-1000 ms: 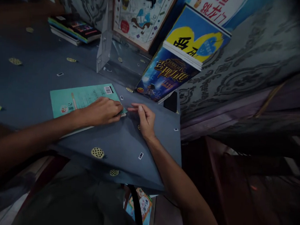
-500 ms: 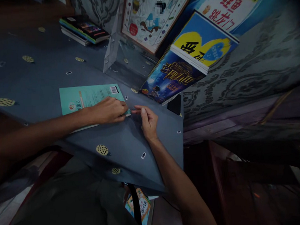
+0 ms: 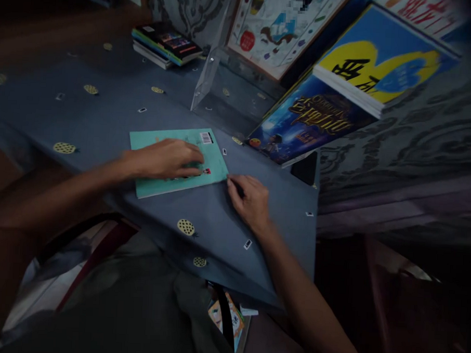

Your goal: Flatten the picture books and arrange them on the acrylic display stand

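A teal book lies on the patterned blue-grey tablecloth, its barcode at the far right corner. Across its middle rests my left hand, palm down with the fingers slightly bent and apart, gripping nothing. My right hand is at the book's near right corner, thumb and forefinger closed together by that corner. Whether the corner is between the fingertips is too small to tell.
Upright books lean in a clear acrylic stand behind the teal book. A dark phone-like object sits at their right. Several stacked books lie at the back left. The table's front edge is near my body.
The view has shifted, so the table scene appears farther right. My left hand has drawn back from the book's right edge onto its middle. My right hand's fingers have closed at the corner.
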The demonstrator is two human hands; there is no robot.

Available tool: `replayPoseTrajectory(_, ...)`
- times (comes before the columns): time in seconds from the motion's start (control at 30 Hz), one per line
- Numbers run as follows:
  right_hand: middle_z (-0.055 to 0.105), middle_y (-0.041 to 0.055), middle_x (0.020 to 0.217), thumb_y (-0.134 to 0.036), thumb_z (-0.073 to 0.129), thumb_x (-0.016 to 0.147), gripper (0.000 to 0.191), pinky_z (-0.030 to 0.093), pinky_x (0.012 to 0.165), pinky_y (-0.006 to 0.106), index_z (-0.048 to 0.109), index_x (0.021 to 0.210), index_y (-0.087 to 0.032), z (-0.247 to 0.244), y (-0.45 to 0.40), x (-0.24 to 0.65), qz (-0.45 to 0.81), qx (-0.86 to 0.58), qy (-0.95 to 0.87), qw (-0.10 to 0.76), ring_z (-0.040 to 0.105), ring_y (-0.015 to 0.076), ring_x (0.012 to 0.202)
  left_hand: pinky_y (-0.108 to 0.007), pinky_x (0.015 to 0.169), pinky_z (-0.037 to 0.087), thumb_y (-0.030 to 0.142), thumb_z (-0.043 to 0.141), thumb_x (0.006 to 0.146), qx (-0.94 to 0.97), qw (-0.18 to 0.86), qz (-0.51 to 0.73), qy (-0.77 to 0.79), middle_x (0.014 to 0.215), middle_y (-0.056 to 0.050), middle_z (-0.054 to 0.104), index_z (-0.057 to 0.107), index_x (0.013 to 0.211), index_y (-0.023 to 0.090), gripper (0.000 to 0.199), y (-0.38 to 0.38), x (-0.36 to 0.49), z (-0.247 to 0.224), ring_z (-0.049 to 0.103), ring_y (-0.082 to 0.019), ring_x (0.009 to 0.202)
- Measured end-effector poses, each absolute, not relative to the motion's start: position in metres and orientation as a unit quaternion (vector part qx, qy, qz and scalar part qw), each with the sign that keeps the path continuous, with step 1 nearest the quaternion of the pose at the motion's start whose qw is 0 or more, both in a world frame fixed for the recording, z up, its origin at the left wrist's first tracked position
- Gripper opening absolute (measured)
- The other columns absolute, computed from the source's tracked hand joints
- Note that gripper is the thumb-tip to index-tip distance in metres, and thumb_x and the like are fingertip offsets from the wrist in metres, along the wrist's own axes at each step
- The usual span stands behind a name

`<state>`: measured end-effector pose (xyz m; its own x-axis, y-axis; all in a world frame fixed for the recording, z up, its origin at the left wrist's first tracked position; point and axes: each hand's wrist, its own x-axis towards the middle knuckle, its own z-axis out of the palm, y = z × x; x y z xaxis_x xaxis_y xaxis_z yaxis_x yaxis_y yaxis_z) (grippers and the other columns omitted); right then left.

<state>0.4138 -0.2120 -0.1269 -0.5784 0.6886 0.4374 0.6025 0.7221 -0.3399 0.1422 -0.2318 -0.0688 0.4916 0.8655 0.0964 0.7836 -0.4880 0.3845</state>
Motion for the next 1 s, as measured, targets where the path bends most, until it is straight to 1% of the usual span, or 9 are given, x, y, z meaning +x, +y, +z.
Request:
replayPoseTrajectory(0.07,0.075,0.0091,0.081,-0.034,0.046,0.102,0.031,0.051,0.077,0.038,0.074,0.098,-0.021,-0.129,-0.217,0.411,0.054,-0.374,-0.882,0.282,0.069,0.0243,0.077,-0.036,0.093,0.049,0.044,0.051,0.097,0.846,0.167,0.118,0.492,0.119,-0.007,0.072,0.072,0.112,0.024,0.033,-0.246,0.112,-0.069,0.067,-0.026,0.110)
replayPoseTrajectory(0.13,0.076,0.0089,0.082,-0.033,0.047,0.102,0.030,0.052,0.077,0.038,0.074,0.098,-0.021,-0.130,-0.222,0.408,0.036,-0.384,-0.876,0.288,0.070,0.0245,0.078,-0.041,0.102,0.046,0.051,0.058,0.093,0.829,0.193,0.118,0.511,0.128,-0.007,0.069,0.072,0.115,0.026,0.036,-0.264,0.086,-0.071,0.061,-0.030,0.124)
replayPoseTrajectory(0.23,0.077,0.0087,0.089,-0.032,0.048,0.101,0.027,0.054,0.082,0.041,0.073,0.102,-0.023,-0.131,-0.226,0.406,0.035,-0.394,-0.869,0.296,0.072,0.0257,0.085,-0.047,0.108,0.043,0.061,0.069,0.082,0.801,0.237,0.123,0.535,0.140,-0.008,0.062,0.071,0.119,0.029,0.048,-0.291,0.065,-0.076,0.052,-0.034,0.136)
replayPoseTrajectory(0.33,0.078,0.0103,0.102,-0.032,0.049,0.100,0.025,0.055,0.091,0.046,0.072,0.108,-0.023,-0.134,-0.223,0.405,0.056,-0.393,-0.866,0.303,0.072,0.0284,0.100,-0.049,0.107,0.044,0.064,0.074,0.077,0.773,0.269,0.133,0.559,0.142,-0.009,0.060,0.070,0.121,0.030,0.056,-0.309,0.063,-0.080,0.051,-0.035,0.137)
replayPoseTrajectory(0.43,0.077,0.0120,0.113,-0.032,0.049,0.099,0.027,0.055,0.095,0.048,0.070,0.114,-0.022,-0.136,-0.214,0.405,0.082,-0.390,-0.864,0.306,0.071,0.0295,0.108,-0.049,0.108,0.043,0.062,0.075,0.078,0.768,0.267,0.147,0.564,0.143,-0.009,0.060,0.069,0.125,0.030,0.057,-0.314,0.066,-0.085,0.051,-0.035,0.137)
replayPoseTrajectory(0.57,0.076,0.0123,0.115,-0.034,0.048,0.100,0.031,0.055,0.096,0.048,0.068,0.119,-0.021,-0.138,-0.201,0.406,0.098,-0.394,-0.865,0.295,0.072,0.0286,0.108,-0.050,0.116,0.036,0.058,0.067,0.089,0.817,0.214,0.142,0.516,0.151,-0.008,0.055,0.063,0.136,0.030,0.055,-0.313,0.069,-0.092,0.045,-0.033,0.144)
replayPoseTrajectory(0.67,0.075,0.0117,0.119,-0.036,0.048,0.100,0.032,0.055,0.098,0.049,0.067,0.122,-0.022,-0.140,-0.193,0.408,0.091,-0.396,-0.868,0.286,0.070,0.0286,0.111,-0.050,0.121,0.031,0.055,0.057,0.096,0.856,0.150,0.136,0.475,0.151,-0.009,0.055,0.059,0.140,0.027,0.052,-0.312,0.070,-0.095,0.045,-0.030,0.145)
replayPoseTrajectory(0.83,0.073,0.0118,0.124,-0.037,0.049,0.101,0.033,0.053,0.100,0.052,0.065,0.126,-0.023,-0.141,-0.186,0.408,0.102,-0.375,-0.875,0.291,0.068,0.0299,0.115,-0.045,0.117,0.039,0.054,0.049,0.101,0.883,0.078,0.101,0.451,0.146,-0.010,0.061,0.061,0.139,0.023,0.050,-0.313,0.077,-0.095,0.050,-0.029,0.141)
replayPoseTrajectory(1.0,0.069,0.0115,0.132,-0.042,0.046,0.103,0.037,0.049,0.106,0.055,0.061,0.133,-0.025,-0.140,-0.187,0.407,0.129,-0.364,-0.878,0.284,0.063,0.0309,0.124,-0.043,0.114,0.044,0.056,0.043,0.102,0.885,0.067,0.078,0.454,0.140,-0.007,0.066,0.065,0.134,0.024,0.050,-0.310,0.080,-0.091,0.055,-0.029,0.137)
